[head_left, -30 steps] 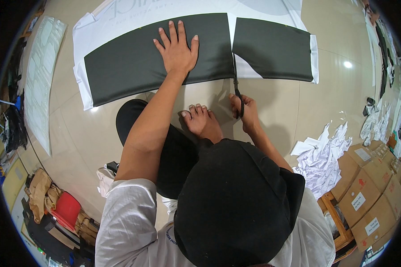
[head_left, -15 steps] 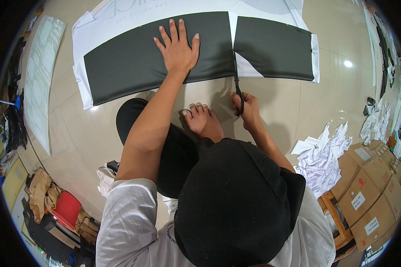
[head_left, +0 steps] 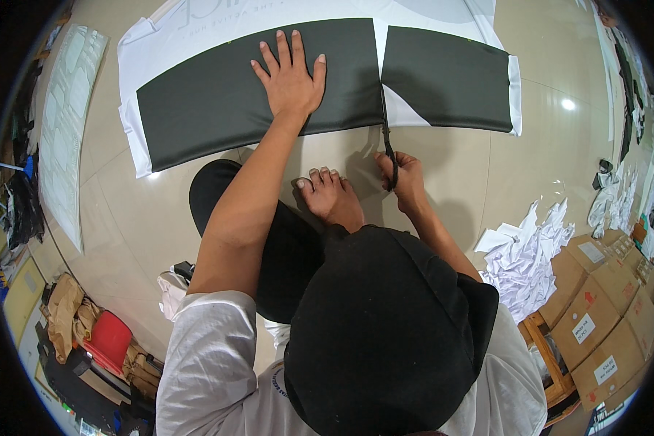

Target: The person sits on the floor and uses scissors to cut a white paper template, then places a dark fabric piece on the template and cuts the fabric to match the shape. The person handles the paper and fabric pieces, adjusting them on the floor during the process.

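Note:
My left hand (head_left: 292, 86) lies flat with fingers spread on a wide piece of dark grey fabric (head_left: 211, 102). My right hand (head_left: 405, 178) grips the handles of black scissors (head_left: 389, 149) below the fabric's near edge. Their blades point away from me, along the gap between the wide piece and a smaller dark grey piece (head_left: 450, 80) on the right. White fabric (head_left: 405, 107) shows beside the blades where the smaller piece's lower left corner is turned back. Larger white cloth (head_left: 149, 54) with faint grey printing lies underneath both pieces.
My bare foot (head_left: 333, 200) rests on the tiled floor (head_left: 519, 156) just short of the fabric. To the right are a heap of white fabric scraps (head_left: 527, 254) and stacked cardboard boxes (head_left: 596, 312). A long whitish quilted sheet (head_left: 69, 123) lies at the far left.

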The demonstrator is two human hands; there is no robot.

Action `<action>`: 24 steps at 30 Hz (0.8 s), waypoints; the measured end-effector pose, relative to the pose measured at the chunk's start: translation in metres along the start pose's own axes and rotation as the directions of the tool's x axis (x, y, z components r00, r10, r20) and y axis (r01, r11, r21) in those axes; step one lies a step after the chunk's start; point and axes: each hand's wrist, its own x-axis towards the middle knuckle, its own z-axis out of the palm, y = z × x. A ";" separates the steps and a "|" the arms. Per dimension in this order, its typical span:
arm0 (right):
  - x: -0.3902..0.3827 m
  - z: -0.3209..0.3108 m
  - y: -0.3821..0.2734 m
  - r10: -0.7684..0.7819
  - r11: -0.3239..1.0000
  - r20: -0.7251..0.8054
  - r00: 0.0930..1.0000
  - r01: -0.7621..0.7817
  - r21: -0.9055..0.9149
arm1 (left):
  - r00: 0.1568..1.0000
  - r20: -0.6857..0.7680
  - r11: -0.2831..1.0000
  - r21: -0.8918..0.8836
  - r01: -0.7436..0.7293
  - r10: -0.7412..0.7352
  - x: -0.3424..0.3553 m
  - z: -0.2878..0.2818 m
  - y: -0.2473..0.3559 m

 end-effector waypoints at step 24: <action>0.020 0.007 -0.013 -0.022 0.998 0.005 1.000 0.022 0.055 | 1.000 0.007 1.000 0.002 -0.005 0.005 0.001 -0.002 0.000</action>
